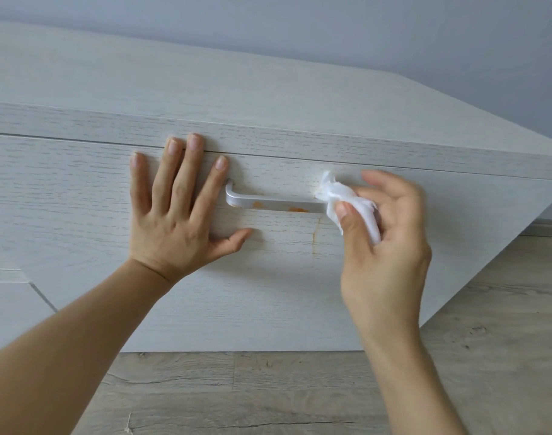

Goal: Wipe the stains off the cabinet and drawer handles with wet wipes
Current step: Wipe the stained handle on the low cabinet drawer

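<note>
A silver bar handle [270, 204] runs across the white wood-grain drawer front [268, 293]. Orange stains [296, 210] mark the handle's middle, and a thin orange streak [314, 238] runs down the drawer below its right part. My right hand [384, 246] pinches a crumpled white wet wipe [347, 199] against the handle's right end, which it hides. My left hand [177, 208] lies flat on the drawer front just left of the handle, fingers spread, holding nothing.
The cabinet's top slab [268, 89] overhangs the drawer. A grey wall [362, 32] rises behind. Wood-plank floor [268, 394] lies below and to the right. A seam to another panel [42, 296] shows at lower left.
</note>
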Demonstrator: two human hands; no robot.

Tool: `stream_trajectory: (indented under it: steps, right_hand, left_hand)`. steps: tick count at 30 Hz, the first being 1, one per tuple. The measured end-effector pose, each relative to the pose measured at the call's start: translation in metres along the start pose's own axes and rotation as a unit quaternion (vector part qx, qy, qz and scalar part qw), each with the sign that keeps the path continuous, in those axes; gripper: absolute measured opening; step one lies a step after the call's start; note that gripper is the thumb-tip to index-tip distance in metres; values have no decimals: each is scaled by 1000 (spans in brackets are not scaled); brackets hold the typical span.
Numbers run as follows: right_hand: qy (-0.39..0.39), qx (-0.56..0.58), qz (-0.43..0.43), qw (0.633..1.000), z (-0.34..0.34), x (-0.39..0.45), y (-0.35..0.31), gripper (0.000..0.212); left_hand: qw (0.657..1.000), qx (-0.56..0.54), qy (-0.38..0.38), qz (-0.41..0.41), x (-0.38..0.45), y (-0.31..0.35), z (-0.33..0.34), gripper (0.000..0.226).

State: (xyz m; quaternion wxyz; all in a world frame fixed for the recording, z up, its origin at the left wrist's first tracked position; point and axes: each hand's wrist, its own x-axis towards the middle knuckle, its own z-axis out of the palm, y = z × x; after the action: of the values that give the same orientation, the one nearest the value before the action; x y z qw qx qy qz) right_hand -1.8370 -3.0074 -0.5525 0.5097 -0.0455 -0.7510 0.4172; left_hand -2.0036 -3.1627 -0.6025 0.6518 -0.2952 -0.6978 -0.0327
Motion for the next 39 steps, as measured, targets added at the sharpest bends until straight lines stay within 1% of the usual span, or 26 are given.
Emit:
stream_trajectory:
  steps: [2, 4, 6, 10, 12, 14, 15, 17, 19, 20, 21, 25, 26, 31, 34, 37, 39]
  right_hand:
    - [41, 32, 48, 998, 1, 2, -1, 26]
    - [62, 24, 47, 997, 2, 4, -2, 14]
    - [64, -2, 30, 997, 4, 5, -2, 9]
    - [18, -86, -41, 995, 12, -2, -5, 28]
    - [-9, -111, -56, 992, 11, -4, -6, 31]
    - [-23, -112, -61, 992, 7, -5, -5, 28]
    - [-21, -98, -49, 994, 5, -5, -4, 26]
    - [-22, -47, 11, 999, 1, -2, -6, 24]
    - [-39, -9, 65, 997, -2, 2, -7, 26]
    - [-46, -3, 74, 996, -2, 3, -7, 27]
    - [-43, -5, 77, 996, -2, 3, -8, 26]
    - [25, 28, 92, 995, 6, -4, -8, 19]
    - [34, 20, 85, 996, 9, -5, -9, 17]
    - [65, -7, 46, 997, 13, -9, -5, 11]
    - [63, -18, 8, 998, 16, -12, -5, 7]
    - [69, 35, 9, 997, 13, -13, -4, 2]
    - [89, 32, 22, 995, 5, -10, -4, 6]
  left_hand:
    - [1000, 1, 1, 1, -1, 0, 0, 98]
    - [1000, 2, 1, 1, -1, 0, 1, 99]
    - [1000, 1, 2, 1, 0, 0, 1, 98]
    - [1000, 0, 2, 0, -1, 0, 0, 97]
    - [1000, -2, 1, -1, 0, 0, 0, 97]
    - [1000, -4, 1, 0, 0, 0, 0, 97]
    - [1000, -4, 1, -1, 0, 0, 1, 97]
    - [1000, -4, 1, -1, -1, -1, 1, 97]
    - [1000, -1, -1, -1, -1, -1, 1, 97]
    - [1000, -1, -2, 0, -1, -1, 1, 97]
    - [1000, -1, -3, 0, -1, 0, 1, 97]
    - [1000, -3, -3, 0, -2, 0, 1, 97]
    - [1000, -3, -3, 0, -2, -1, 1, 97]
    - [1000, -1, -2, 0, -1, 0, 1, 97]
    - [1000, 0, -2, 0, -1, 0, 1, 97]
    - [1000, -1, 0, -1, -1, 0, 1, 97]
    - [1000, 0, 2, -1, -1, 0, 2, 98]
